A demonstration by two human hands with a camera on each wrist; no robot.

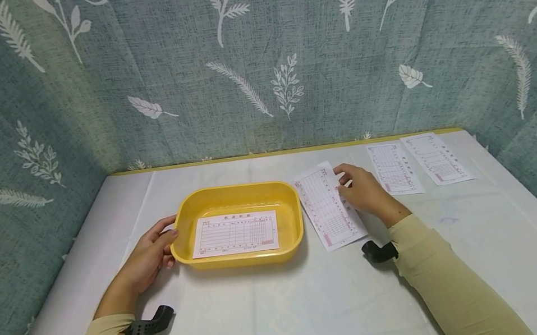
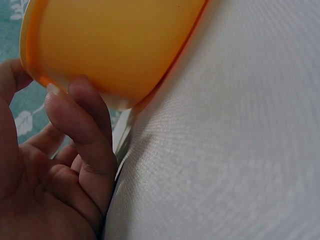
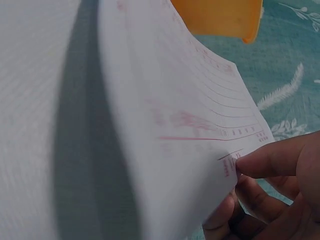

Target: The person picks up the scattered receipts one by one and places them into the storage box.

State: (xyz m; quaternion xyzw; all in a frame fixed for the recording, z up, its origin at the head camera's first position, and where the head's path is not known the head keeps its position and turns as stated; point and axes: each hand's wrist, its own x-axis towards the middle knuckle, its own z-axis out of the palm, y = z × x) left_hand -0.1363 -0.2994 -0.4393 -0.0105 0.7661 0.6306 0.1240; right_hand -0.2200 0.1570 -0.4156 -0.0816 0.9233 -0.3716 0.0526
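Observation:
A yellow plastic basin [image 1: 240,259] stands on the table, and one printed paper form [image 1: 236,234] lies flat inside it. My left hand [image 1: 150,256] holds the basin's left end, pinching the rim between thumb and fingers; the left wrist view shows the fingertips against the basin's wall [image 2: 115,45]. Right of the basin, my right hand [image 1: 365,191] pinches the edge of another printed form [image 1: 330,207]. In the right wrist view this slip [image 3: 190,115] bends, lifted off the table, with thumb and fingers at its corner.
Two more printed forms, one [image 1: 395,170] beside the other [image 1: 438,159], lie toward the table's back right. A white cloth covers the table [image 1: 287,312]. Leaf-patterned curtain [image 1: 257,78] hangs behind and at both sides.

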